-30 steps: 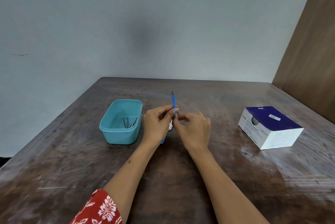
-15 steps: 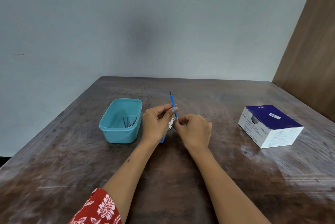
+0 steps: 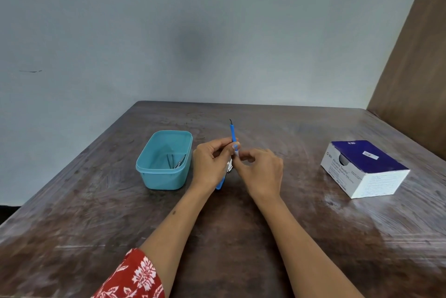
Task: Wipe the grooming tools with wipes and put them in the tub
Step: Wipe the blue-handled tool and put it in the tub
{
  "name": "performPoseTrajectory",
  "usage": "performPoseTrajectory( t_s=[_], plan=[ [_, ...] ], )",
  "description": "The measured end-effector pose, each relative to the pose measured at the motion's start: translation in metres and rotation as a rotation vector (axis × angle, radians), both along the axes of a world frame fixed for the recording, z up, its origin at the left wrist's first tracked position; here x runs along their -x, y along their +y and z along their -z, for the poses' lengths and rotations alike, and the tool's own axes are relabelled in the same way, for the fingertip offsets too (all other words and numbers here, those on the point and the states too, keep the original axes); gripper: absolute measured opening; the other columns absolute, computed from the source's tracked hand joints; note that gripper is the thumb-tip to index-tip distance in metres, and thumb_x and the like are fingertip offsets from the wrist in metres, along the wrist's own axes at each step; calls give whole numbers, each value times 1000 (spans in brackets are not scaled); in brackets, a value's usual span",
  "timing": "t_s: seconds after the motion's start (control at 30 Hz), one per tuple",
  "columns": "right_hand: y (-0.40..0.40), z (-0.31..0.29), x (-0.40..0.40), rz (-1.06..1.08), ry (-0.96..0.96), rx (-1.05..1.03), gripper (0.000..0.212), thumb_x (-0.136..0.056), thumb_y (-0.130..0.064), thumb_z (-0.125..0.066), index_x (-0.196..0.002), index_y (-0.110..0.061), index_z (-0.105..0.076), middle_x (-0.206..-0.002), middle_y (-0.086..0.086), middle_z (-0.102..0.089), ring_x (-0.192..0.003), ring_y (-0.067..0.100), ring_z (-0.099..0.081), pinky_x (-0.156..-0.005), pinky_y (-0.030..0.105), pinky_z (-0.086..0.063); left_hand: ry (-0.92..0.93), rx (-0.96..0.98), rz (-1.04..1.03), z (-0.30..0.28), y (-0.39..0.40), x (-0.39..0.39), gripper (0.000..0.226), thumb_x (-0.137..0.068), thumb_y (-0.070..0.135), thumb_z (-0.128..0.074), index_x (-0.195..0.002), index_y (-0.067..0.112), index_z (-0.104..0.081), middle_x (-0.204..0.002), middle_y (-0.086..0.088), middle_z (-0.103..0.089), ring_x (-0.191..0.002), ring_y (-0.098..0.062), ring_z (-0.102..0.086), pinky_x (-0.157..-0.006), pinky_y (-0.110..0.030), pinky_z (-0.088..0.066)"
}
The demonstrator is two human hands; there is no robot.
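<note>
Blue-handled grooming tool (image 3: 233, 133): standing near-upright above the wooden table (image 3: 96, 213), left hand (image 3: 210, 165) pinching its shaft; right hand (image 3: 261, 172) closing a white wipe (image 3: 237, 153) around it. Teal tub (image 3: 164, 177) sitting just left, holding metal tools (image 3: 176, 161).

Dark wooden table (image 3: 313, 237), grey wall (image 3: 217, 20), brown panel (image 3: 417, 68).

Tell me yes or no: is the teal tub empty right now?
No. A few thin metal tools already lie on the bottom of the teal tub, to the left of the hands.
</note>
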State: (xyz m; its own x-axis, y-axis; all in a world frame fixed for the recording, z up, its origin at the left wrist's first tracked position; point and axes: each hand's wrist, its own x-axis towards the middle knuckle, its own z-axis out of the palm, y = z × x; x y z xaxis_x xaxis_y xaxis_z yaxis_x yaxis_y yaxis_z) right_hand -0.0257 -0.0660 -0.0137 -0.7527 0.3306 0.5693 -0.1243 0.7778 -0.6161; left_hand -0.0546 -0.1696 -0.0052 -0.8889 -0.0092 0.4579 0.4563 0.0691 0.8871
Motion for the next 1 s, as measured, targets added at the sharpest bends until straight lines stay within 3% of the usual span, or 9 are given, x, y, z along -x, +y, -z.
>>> performPoseTrajectory(
  t_s=[0.1,0.27,0.4,0.57,0.73,0.9,1.0],
  plan=[
    [1,1,1,21,-99,-8,15,-80,-40,-66,-84,-29,-75,-82,-11,-73,-84,11,-62,-84,35,-41,3,13,-10,1,1,1,17,-83,9,-66,-100,7,-72,-90,-2,-72,-82,-3,-68,-72,-12,-52],
    [-1,-1,-2,-1,20,10,12,-80,-38,-68,-82,-28,-75,-78,-10,-72,-79,10,-60,-79,34,-41,3,17,11,3,-1,3,17,-84,10,-66,-100,10,-72,-88,1,-72,-84,-5,-69,-74,-15,-54],
    [1,0,-1,22,-156,2,16,-81,-41,-64,-83,-28,-75,-81,-10,-72,-86,13,-62,-85,35,-39,4,3,-1,3,-1,3,17,-83,11,-66,-99,13,-72,-91,-2,-73,-86,-6,-69,-75,-15,-54],
    [-1,-3,-3,-38,12,29,14,-81,-36,-69,-84,-24,-75,-80,-8,-73,-80,12,-62,-80,41,-47,-14,-24,29,3,-1,4,19,-83,11,-66,-98,20,-71,-84,7,-72,-82,-4,-69,-70,-13,-53],
    [1,-2,-1,-18,-143,9,16,-82,-39,-66,-87,-27,-75,-83,-9,-73,-85,12,-63,-86,39,-46,9,-13,20,5,-1,4,16,-83,13,-67,-96,21,-71,-86,6,-73,-85,-5,-69,-73,-14,-53],
    [-1,-3,-3,-38,6,19,13,-82,-37,-68,-83,-27,-75,-81,-10,-73,-80,10,-60,-81,38,-46,-18,-50,51,4,-1,4,17,-83,9,-66,-95,20,-71,-85,5,-73,-83,-7,-70,-72,-16,-54],
    [1,-2,-2,-17,-123,11,16,-82,-39,-66,-85,-27,-75,-81,-9,-73,-83,12,-62,-84,39,-46,-15,-36,35,5,-1,5,15,-84,10,-66,-96,13,-72,-89,-2,-74,-85,-4,-69,-72,-13,-53]
  ],
)
